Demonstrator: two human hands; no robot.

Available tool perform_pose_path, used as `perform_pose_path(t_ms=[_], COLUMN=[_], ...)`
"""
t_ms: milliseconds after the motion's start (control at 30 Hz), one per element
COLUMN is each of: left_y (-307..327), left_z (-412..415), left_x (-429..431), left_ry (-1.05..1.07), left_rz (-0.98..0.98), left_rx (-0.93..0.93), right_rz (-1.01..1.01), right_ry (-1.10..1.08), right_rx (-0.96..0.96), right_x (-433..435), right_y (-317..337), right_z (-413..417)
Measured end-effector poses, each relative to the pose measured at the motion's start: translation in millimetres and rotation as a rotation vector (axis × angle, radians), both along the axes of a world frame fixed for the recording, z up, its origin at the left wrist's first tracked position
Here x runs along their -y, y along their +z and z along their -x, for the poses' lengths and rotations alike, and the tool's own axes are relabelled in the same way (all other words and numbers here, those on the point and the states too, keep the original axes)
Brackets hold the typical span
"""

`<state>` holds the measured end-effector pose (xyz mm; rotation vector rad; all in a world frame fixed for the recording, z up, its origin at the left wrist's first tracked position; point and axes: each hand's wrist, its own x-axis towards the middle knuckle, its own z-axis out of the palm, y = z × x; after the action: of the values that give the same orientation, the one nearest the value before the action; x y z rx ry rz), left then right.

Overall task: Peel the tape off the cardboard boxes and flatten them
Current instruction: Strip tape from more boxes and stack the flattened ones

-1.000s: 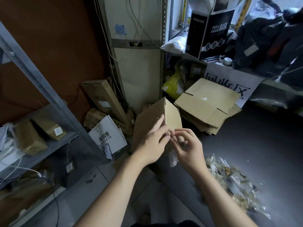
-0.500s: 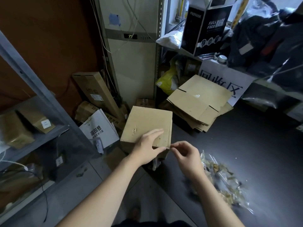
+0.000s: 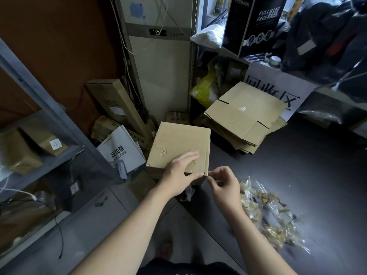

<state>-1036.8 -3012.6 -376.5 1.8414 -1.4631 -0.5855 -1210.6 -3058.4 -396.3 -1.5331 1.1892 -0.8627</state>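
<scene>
A closed brown cardboard box (image 3: pixel 178 143) is held in front of me, its broad face turned up. My left hand (image 3: pixel 178 173) grips its near edge, fingers flat on top and thumb along the front face. My right hand (image 3: pixel 224 187) is just right of the box. Its thumb and forefinger pinch at the near right corner, on what looks like a thin clear tape end. A crumpled bit of clear tape (image 3: pixel 189 192) hangs under the box's near edge.
A stack of flattened boxes (image 3: pixel 242 120) lies on the dark floor at the back right. A heap of peeled tape (image 3: pixel 268 219) sits to my right. A metal shelf (image 3: pixel 49 116) with parcels stands left. More boxes (image 3: pixel 111 104) and a white bag (image 3: pixel 123 149) lean by the cabinet.
The box stood on edge a second ago and now lies with its broad face up, lower down. My right hand moved from the box's side to its near right corner.
</scene>
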Motion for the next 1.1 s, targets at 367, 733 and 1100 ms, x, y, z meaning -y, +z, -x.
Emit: perform_pose_path(t_ms=[367,733,1100], left_y=[-4,-4,-2], left_z=[0,1,-1], left_x=[1,-3,-5], left_ry=[-0.006,-0.001,0.015], left_rz=[0.005,0.011,0.004], left_rx=[0.045,0.046,0.054], right_rz=[-0.006,-0.440,-0.306], right_ry=[0.044,0.009,0.041], right_rx=[-0.060,-0.076,-0.170], right_x=[5,18,17], right_y=[-4,27,28], right_z=[2,-7,-11])
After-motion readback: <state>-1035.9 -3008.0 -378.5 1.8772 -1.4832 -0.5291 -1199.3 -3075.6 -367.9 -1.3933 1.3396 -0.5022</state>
